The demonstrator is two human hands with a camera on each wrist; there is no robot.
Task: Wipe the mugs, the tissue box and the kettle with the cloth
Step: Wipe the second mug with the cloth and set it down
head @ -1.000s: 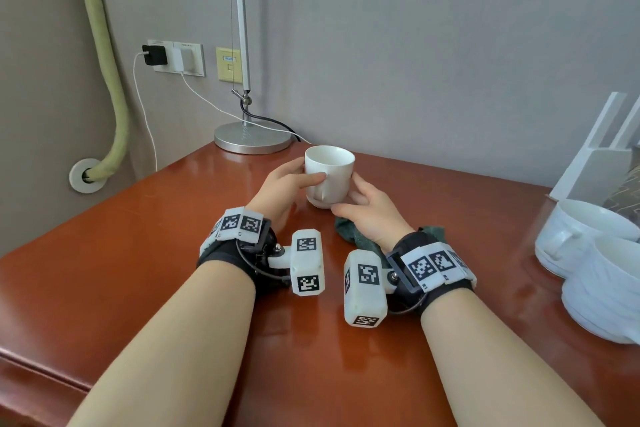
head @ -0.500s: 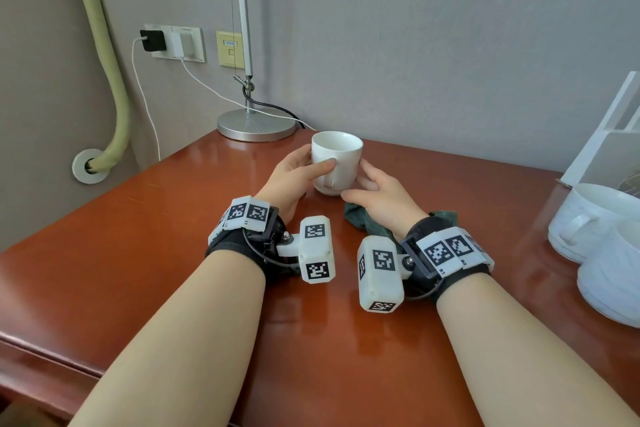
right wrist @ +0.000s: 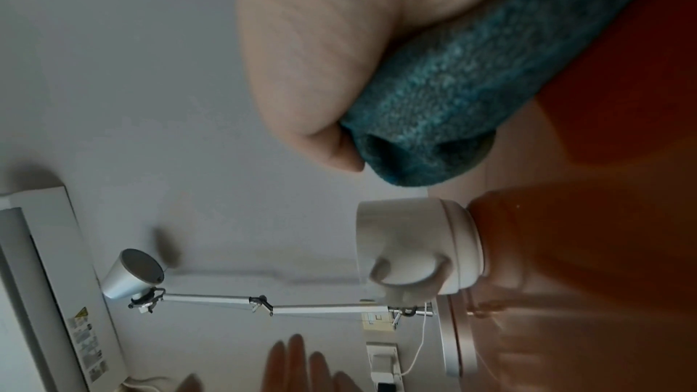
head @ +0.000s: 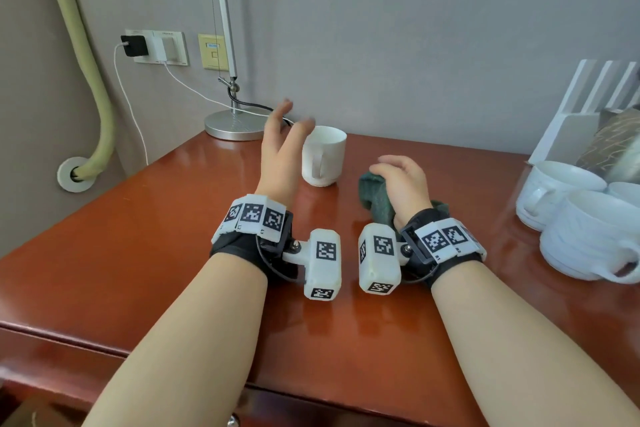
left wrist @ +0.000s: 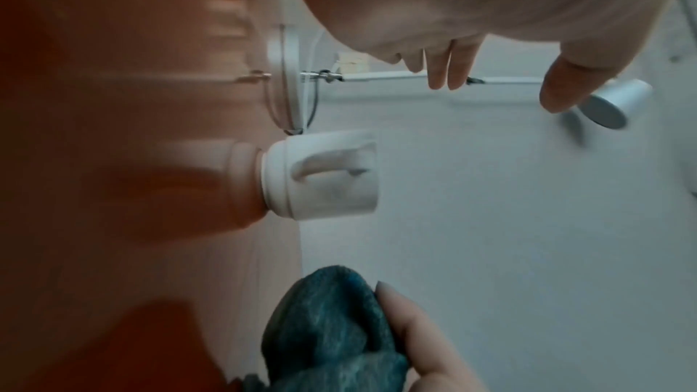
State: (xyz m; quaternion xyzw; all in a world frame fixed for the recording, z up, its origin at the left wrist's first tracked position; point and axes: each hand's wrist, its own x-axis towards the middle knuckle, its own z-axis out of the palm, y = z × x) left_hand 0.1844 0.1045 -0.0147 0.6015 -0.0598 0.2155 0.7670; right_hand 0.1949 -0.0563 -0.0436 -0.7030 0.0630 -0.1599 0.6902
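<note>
Mug [head: 323,156]: glazed, likely slick and fragile; on table [head: 138,253] just beside spread left hand [head: 280,152] fingers; take by handle. Cloth [head: 375,198]: soft, clamped under right hand [head: 401,180] fingers.

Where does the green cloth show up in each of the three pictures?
Head: green cloth right of centre, gripped under the right hand.
Left wrist: cloth at the bottom centre.
Right wrist: cloth at the upper right.
Shared landmark: the white mug beside it.
</note>
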